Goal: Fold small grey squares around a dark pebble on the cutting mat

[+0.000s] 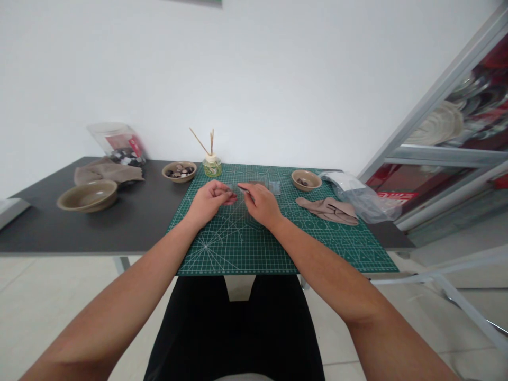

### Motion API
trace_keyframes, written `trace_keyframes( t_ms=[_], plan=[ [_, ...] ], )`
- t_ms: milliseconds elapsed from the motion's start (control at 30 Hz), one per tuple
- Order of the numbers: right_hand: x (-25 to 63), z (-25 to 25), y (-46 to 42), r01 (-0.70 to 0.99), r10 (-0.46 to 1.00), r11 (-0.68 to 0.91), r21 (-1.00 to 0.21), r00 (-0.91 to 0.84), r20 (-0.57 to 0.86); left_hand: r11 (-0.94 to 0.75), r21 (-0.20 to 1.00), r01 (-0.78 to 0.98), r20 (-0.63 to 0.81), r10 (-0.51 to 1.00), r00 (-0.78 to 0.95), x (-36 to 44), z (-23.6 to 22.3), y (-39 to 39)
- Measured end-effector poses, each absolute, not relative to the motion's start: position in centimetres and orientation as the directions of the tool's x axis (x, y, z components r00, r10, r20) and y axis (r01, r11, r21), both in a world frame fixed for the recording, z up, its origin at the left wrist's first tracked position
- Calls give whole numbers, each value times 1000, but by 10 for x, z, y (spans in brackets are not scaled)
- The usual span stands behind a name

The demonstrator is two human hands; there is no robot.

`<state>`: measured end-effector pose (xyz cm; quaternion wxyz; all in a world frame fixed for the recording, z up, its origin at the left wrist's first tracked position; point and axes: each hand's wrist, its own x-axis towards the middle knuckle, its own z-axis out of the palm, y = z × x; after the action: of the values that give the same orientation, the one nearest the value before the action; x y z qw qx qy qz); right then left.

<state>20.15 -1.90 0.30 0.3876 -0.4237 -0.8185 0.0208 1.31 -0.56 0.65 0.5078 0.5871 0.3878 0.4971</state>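
Above the green cutting mat, my two hands are close together with a small gap between their fingertips. My left hand is closed in a pinch, on something too small to make out. My right hand has thumb and forefinger pressed together, with a small dark bit showing at the tips that I cannot name. Behind and under my right hand lies a clear plastic piece, partly hidden. Left of the hands, a tan bowl holds several dark and light rounded pieces; to the right, another tan bowl has a few brown ones.
A reed diffuser stands at the mat's back edge. On the right lie a beige cloth and a clear plastic bag. A larger bowl, another beige cloth and a bag of dark pieces occupy the left.
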Motion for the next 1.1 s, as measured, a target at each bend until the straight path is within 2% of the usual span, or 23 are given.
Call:
trace_keyframes(
  t_ms=[167, 333, 533, 767, 967, 1100],
  plan=[
    [200, 3, -20, 658, 664, 699, -281, -449, 598, -287, 957, 43, 275, 944, 183, 13, 8, -6],
    [199, 2, -19, 662, 655, 710, -240, -496, 570, -214, 977, -16, 212, 951, 225, 13, 10, -7],
    [197, 4, -21, 663, 645, 721, -203, -534, 547, -165, 986, 5, 157, 948, 275, 14, 6, -4],
    [197, 3, -21, 708, 681, 678, -200, -502, 534, -170, 984, -45, 176, 951, 254, 15, 9, -7],
    [195, 5, -23, 721, 661, 685, -109, -552, 509, -245, 968, 48, 233, 957, 174, 13, 11, -8],
    [194, 8, -25, 751, 679, 657, -63, -554, 481, -197, 980, -32, 200, 969, 143, 13, 8, -7]
  ],
)
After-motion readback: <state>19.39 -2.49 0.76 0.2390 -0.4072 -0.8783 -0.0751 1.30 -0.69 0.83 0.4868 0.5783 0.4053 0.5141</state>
